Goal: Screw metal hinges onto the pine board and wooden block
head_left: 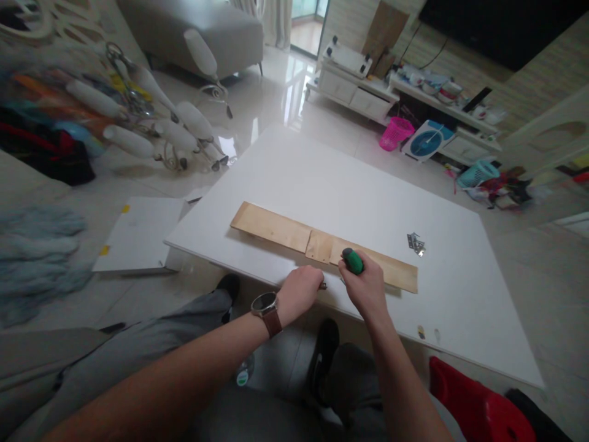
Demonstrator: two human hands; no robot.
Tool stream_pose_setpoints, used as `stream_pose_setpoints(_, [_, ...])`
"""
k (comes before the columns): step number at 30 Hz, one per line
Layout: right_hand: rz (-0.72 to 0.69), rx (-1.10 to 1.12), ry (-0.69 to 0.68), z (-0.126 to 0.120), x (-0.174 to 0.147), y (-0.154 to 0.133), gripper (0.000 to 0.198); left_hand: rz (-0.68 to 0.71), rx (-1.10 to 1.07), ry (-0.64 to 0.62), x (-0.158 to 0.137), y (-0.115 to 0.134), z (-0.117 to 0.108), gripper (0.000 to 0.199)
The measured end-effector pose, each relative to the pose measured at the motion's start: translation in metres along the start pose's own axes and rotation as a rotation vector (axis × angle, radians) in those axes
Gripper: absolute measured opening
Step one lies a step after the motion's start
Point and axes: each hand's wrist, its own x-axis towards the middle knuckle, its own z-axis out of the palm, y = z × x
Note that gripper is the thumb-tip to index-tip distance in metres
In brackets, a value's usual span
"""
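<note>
My right hand (365, 282) is closed round the green and black handle of a screwdriver (353, 261), in front of the right half of a light wooden slat (271, 228). The slat lies on a large white board (368, 190), and a short wooden piece (319, 246) sits across its middle. My left hand (301, 291), with a watch on the wrist, is closed at the board's near edge. From its fingers pokes a small dark metal piece (323, 285), too small to name exactly. The screwdriver's tip is mostly hidden by my right hand.
Loose metal fittings (416, 244) lie on the board's right side, and small bits (421, 332) near its front edge. A red stool (478, 405) stands at lower right. White panels (142, 233) and a lamp with several shades (193, 120) are on the left.
</note>
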Motion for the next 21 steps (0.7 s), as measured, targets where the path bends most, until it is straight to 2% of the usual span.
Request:
stream_pose_setpoints(6, [0.011,-0.004,0.012,-0.006,0.000,0.001,0.017,0.030,0.140,-0.047,0.002,-0.001,0.002,0.037])
stream_pose_setpoints(11, [-0.003,0.009,0.031,-0.006,0.003,0.001,0.018,0.088,0.183,-0.010,0.005,-0.004,0.005,0.036])
stream_pose_setpoints(21, [-0.011,0.007,0.034,-0.007,0.004,0.000,0.016,0.085,0.214,0.007,0.008,-0.009,0.003,0.036])
